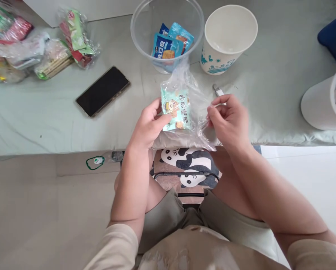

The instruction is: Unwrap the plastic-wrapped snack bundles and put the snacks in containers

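Note:
My left hand (152, 122) grips a mint-green snack packet (176, 108) with a cartoon figure on it, thumb on its front. The packet lies in or against a clear plastic bag (197, 116); which of the two is hard to tell. On the right, my right hand (228, 120) pinches the edge of that bag between thumb and fingers. Just beyond stands a clear round tub (133, 32) holding several blue snack packets (168, 47). Beside it is a white paper cup (221, 58) with a teal print. A small metal-ended tool (218, 90) lies partly behind my right hand.
A black phone (103, 91) lies left of my hands. Several bagged snacks (24, 48) crowd the back left. At the right are a white container (322, 103) and a dark blue object (335, 39). The cloth-covered table (58, 127) ends just before my body.

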A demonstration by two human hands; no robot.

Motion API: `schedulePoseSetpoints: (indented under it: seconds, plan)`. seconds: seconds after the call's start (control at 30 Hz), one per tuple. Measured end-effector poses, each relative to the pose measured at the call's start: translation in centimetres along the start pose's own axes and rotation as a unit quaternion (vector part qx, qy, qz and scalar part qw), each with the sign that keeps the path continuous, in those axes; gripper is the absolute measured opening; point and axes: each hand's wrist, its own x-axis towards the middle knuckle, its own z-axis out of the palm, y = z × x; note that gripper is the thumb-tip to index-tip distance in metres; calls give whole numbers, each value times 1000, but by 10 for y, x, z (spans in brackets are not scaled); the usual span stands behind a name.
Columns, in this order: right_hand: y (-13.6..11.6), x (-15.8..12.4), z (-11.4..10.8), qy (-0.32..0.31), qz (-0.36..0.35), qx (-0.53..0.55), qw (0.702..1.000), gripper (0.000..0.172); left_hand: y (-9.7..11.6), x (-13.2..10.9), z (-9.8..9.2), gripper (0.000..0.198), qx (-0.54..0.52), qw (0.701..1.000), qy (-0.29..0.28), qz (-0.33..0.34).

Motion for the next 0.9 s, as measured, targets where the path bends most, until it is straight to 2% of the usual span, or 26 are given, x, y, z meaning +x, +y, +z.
schedulePoseSetpoints:
  seconds: [0.1,0.2,0.23,0.3,0.33,0.4,0.47,0.5,0.6,0.67,0.73,0.8,0.9]
  plan:
    - [11,3,-12,29,6,-88,996,21,4,-2,-11,35,71,994,83,28]
    - [15,4,-17,60,-70,-199,976,28,13,-10,-8,34,162,968,166,98]
    - [14,4,-17,77,-112,-227,964,28,16,-13,-2,29,201,958,166,118]
    - [10,2,-13,85,-206,-255,941,25,20,-17,13,23,301,936,128,130]
    - [7,1,-10,63,-249,-254,932,24,21,-18,21,28,359,919,105,124]
    - [3,-1,-3,-23,-295,-239,925,27,19,-19,36,35,468,876,67,100]
    - [1,-3,2,-103,-276,-238,926,30,16,-18,45,32,548,831,50,75]
    - [1,-3,4,-123,-254,-246,927,30,14,-18,47,27,576,813,47,67]
    - [5,-4,5,-129,-228,-266,928,36,9,-18,48,12,612,785,50,76]
    - [7,-4,3,-131,-239,-267,924,44,7,-18,46,9,603,791,54,90]
    - [9,-4,1,-142,-242,-272,920,48,9,-17,41,13,560,821,67,96]
    - [9,-4,-1,-152,-235,-285,917,51,14,-16,30,11,471,874,80,90]
    - [7,-5,-2,-160,-219,-299,915,57,27,-15,1,4,263,958,110,41]
